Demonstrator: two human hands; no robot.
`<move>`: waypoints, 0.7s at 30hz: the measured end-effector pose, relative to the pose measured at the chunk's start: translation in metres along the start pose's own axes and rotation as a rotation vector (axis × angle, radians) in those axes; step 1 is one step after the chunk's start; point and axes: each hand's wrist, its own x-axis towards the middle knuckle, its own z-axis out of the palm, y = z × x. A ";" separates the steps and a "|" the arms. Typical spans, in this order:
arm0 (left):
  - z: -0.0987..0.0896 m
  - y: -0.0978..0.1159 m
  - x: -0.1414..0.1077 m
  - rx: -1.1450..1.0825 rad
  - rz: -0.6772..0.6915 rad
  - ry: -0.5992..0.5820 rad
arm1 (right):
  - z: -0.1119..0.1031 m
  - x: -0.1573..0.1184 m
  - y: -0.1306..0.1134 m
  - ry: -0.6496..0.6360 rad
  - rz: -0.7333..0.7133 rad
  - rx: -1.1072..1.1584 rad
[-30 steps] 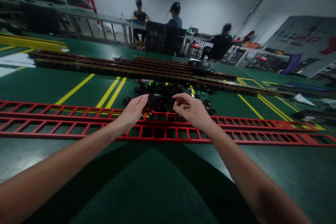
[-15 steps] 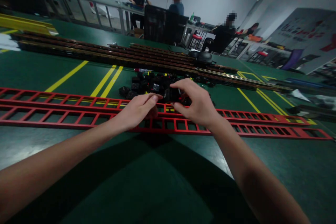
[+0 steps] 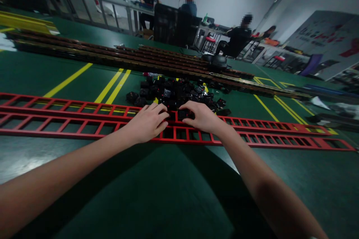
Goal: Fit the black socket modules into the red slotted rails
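Observation:
My right hand [image 3: 200,117] grips a small black block-shaped part [image 3: 183,114] between thumb and fingers, low over the red ladder-like frame [image 3: 193,133]. My left hand [image 3: 150,122] rests over the same frame just to the left, thumb and fingers apart and slightly curled, with nothing visible in it. Right behind both hands lies a loose pile of similar black parts [image 3: 167,92] on the green floor. A second red ladder-like strip [image 3: 92,108] runs parallel to the nearer one, just behind it. The exact kind of the black parts is too dark to tell.
Long dark brown slotted rails [image 3: 112,58] lie beyond the pile, with a round black object [image 3: 218,61] on them. A yellow rail [image 3: 25,22] lies at far left. Several people sit at workbenches behind, near a black chair [image 3: 169,26].
My right hand has lowered the black part from above the pile to the red frame. My left hand has come away from it, its fingers spreading.

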 end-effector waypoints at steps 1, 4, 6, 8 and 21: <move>0.000 0.000 0.000 -0.002 0.001 -0.002 | 0.002 0.000 0.001 0.007 0.002 0.017; 0.000 0.000 0.000 -0.008 0.005 -0.003 | 0.007 -0.002 0.007 0.065 0.001 0.133; 0.000 -0.001 0.000 -0.013 0.011 -0.002 | 0.011 -0.003 0.011 0.118 -0.021 0.226; 0.000 -0.001 0.000 -0.015 0.016 0.000 | 0.013 -0.004 0.013 0.139 -0.050 0.273; -0.009 -0.018 0.004 0.014 -0.074 0.078 | 0.020 -0.006 0.029 0.116 -0.130 0.254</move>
